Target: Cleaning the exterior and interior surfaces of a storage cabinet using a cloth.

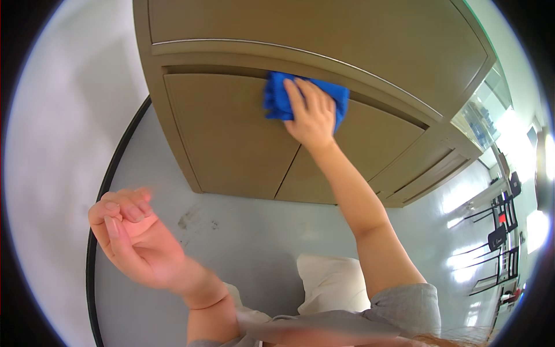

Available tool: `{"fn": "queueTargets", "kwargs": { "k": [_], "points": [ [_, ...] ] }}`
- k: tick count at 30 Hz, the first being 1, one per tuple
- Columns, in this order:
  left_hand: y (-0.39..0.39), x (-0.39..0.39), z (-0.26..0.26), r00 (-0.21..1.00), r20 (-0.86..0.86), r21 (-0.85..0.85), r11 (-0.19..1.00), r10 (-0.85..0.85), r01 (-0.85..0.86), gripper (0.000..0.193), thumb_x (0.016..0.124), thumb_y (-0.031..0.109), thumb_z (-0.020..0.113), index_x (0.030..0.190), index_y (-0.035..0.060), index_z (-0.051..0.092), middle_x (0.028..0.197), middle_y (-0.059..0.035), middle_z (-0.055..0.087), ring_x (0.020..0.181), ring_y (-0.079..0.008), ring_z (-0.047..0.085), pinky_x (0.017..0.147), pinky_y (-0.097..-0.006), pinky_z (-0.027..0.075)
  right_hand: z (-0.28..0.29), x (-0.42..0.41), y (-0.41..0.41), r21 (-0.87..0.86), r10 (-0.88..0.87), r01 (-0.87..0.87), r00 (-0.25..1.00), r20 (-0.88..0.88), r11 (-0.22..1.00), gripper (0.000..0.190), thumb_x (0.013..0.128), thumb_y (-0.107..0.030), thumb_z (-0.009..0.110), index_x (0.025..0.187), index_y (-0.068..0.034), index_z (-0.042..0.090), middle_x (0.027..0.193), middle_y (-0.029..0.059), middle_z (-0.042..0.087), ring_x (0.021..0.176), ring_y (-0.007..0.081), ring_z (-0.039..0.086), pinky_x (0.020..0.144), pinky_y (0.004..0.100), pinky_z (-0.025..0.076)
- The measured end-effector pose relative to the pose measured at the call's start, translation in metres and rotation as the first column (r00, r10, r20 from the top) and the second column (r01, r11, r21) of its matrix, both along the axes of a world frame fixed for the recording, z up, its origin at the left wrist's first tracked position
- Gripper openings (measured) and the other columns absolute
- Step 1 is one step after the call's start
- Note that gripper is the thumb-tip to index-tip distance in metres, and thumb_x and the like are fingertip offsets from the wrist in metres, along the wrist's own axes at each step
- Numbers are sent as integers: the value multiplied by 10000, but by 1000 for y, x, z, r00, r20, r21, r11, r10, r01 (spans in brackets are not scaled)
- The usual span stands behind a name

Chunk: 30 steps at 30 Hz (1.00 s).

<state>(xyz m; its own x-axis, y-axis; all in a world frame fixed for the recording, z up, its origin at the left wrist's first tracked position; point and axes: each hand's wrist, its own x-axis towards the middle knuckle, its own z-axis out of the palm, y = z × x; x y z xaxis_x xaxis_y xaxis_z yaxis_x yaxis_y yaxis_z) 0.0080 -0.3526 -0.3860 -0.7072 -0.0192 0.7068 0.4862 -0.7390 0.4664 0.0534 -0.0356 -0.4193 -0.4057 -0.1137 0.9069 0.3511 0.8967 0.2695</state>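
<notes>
My right hand (pixel 313 119) presses a folded blue cloth (pixel 277 97) against a brown cabinet (pixel 225 143), its fingers spread over the fabric. The cloth lies across the top edges of two lower doors, around the seam where they meet. Part of it is hidden beneath my palm and fingers. My left hand (pixel 134 243) is raised at the lower left, away from the cabinet, palm partly turned up. Its fingers curl loosely and hold nothing; the fingertips are slightly blurred.
A white wall (pixel 73 130) with a black baseboard (pixel 117 152) runs along the left. Dark smudges (pixel 186 219) mark the grey floor (pixel 260 234). Black chairs (pixel 498 238) stand far right. A glass-sided upper section (pixel 481 117) shows at the cabinet's right end.
</notes>
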Motion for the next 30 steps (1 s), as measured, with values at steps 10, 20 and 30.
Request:
{"fn": "queueTargets", "kwargs": {
  "k": [10,20,30],
  "points": [
    [-3,-7,-1,993,90,-7,997,80,-79,176,888,124,387,944,22,519,741,-50,444,698,-149,404,690,-331,347,-2,193,120,-184,-281,251,947,-154,950,472,629,-55,585,1101,-61,585,1107,127,569,1060,336,508,954,425,365],
    [12,-9,-7,994,85,-26,997,69,-67,184,906,132,385,958,16,517,745,-46,438,710,-147,407,713,-329,340,-15,134,94,-290,-267,178,915,-302,940,481,597,-62,612,1073,-35,544,1094,151,554,1078,357,474,957,453,341],
    [27,-5,-13,994,-73,-129,989,-76,67,198,941,116,374,1011,14,528,839,-45,429,763,-152,399,798,-336,354,-34,120,82,-61,-136,131,987,-86,990,580,633,-139,652,1206,-69,597,1327,119,500,1197,330,494,1026,454,345]
  ]
}}
